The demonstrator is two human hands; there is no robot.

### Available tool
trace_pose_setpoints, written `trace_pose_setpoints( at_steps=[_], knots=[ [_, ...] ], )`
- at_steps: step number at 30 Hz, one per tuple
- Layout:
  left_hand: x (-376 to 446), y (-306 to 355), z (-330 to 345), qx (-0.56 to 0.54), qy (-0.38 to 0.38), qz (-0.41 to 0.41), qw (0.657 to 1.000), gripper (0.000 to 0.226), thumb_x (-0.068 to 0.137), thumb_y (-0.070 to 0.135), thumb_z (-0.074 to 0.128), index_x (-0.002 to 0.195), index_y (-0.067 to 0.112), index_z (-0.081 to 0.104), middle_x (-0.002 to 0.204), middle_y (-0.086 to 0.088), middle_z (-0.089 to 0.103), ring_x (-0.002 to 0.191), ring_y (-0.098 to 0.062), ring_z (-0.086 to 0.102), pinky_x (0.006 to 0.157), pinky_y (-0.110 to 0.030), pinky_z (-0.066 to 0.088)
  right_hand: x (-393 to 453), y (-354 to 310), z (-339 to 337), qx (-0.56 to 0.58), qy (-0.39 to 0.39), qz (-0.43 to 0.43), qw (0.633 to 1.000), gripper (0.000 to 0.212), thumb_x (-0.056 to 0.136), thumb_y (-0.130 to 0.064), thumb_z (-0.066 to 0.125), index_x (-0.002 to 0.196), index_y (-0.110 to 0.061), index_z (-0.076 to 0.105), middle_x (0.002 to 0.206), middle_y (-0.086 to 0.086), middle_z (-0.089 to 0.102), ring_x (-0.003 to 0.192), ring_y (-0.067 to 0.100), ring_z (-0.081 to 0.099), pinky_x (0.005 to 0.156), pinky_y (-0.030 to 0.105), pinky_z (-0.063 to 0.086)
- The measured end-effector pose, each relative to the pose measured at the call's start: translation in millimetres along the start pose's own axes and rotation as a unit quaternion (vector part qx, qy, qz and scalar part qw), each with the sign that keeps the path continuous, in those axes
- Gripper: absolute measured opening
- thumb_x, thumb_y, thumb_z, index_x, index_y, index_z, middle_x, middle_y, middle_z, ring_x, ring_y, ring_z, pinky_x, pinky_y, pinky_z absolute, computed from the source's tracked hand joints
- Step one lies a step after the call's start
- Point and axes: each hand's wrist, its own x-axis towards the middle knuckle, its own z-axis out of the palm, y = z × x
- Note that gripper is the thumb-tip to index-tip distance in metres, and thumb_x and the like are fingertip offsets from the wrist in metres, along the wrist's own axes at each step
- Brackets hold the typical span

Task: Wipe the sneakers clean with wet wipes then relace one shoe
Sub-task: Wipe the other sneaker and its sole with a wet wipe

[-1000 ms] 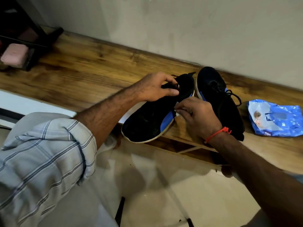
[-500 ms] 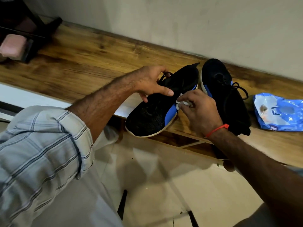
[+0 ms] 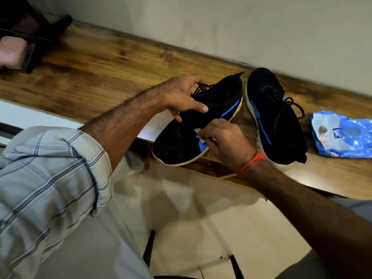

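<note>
Left hand [image 3: 184, 97]: grips the near sneaker [image 3: 193, 125] at its collar, fingers curled over the laces, thumb laid across the black upper.
Right hand [image 3: 225, 143]: fingers pinching a crumpled white wet wipe [image 3: 199, 134], pressed on the sneaker's blue side stripe.
Near sneaker: toe juts past the wooden shelf [image 3: 100, 73] edge, over open pale floor [image 3: 201, 218] below the fingers.
Second sneaker [image 3: 275, 117]: just beyond the right knuckles, flat on the shelf, laced, heel at the edge.
Wipes packet [image 3: 342, 135]: blue, further right, apart from the sneakers; print too blurred to read.
Room: bare shelf stretches left of the left hand; pale wall [image 3: 241, 27] runs behind.
</note>
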Motion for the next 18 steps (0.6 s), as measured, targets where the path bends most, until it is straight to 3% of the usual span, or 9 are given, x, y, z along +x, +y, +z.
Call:
trace_pose_setpoints(
  at_steps=[3,7,13,15,18],
  knots=[
    [2.4,-1.4,1.9,-0.005,0.012,-0.004,1.0,0.051,0.082,0.029,0.084,0.124,0.032,0.056,0.103,-0.009,0.073,0.075,-0.02,0.076,0.061,-0.048,0.064,-1.8,-4.5,3.3,-0.002,0.01,0.007,1.0,0.01,0.079,0.0,0.072,0.087,-0.006,0.073,0.083,0.012,0.067,0.078,0.034,0.065,0.07,0.043,0.056],
    [4.0,-1.5,4.6,-0.007,0.021,-0.008,1.0,0.048,0.079,0.028,0.086,0.118,0.032,0.057,0.102,-0.012,0.072,0.077,-0.022,0.075,0.058,-0.047,0.063,-5.9,-34.2,20.8,0.054,-0.069,-0.068,0.994,0.013,0.086,-0.009,0.06,0.087,-0.007,0.072,0.082,0.011,0.067,0.075,0.033,0.063,0.071,0.039,0.052],
    [0.0,1.9,6.0,-0.005,0.034,-0.004,0.999,0.052,0.079,0.031,0.087,0.121,0.03,0.057,0.098,-0.005,0.072,0.069,-0.016,0.075,0.054,-0.04,0.062,3.0,-4.3,-2.7,-0.063,0.007,0.001,0.998,0.008,0.079,-0.004,0.068,0.085,-0.004,0.073,0.08,0.012,0.067,0.075,0.032,0.063,0.07,0.037,0.051],
    [-0.7,3.9,7.2,-0.006,0.041,-0.007,0.999,0.052,0.078,0.031,0.087,0.12,0.028,0.057,0.098,-0.007,0.072,0.071,-0.019,0.075,0.054,-0.043,0.063,0.5,-12.9,6.7,-0.042,0.016,-0.007,0.999,0.012,0.083,-0.01,0.06,0.083,-0.004,0.071,0.077,0.012,0.065,0.071,0.033,0.061,0.07,0.035,0.044],
    [-1.9,7.0,8.6,-0.002,0.037,-0.007,0.999,0.05,0.079,0.03,0.087,0.12,0.027,0.057,0.098,-0.009,0.073,0.075,-0.021,0.076,0.056,-0.047,0.063,-5.3,-33.7,23.8,0.03,-0.048,-0.051,0.997,0.014,0.087,-0.014,0.058,0.085,-0.005,0.068,0.077,0.011,0.065,0.072,0.033,0.06,0.07,0.036,0.043]
  ],
)
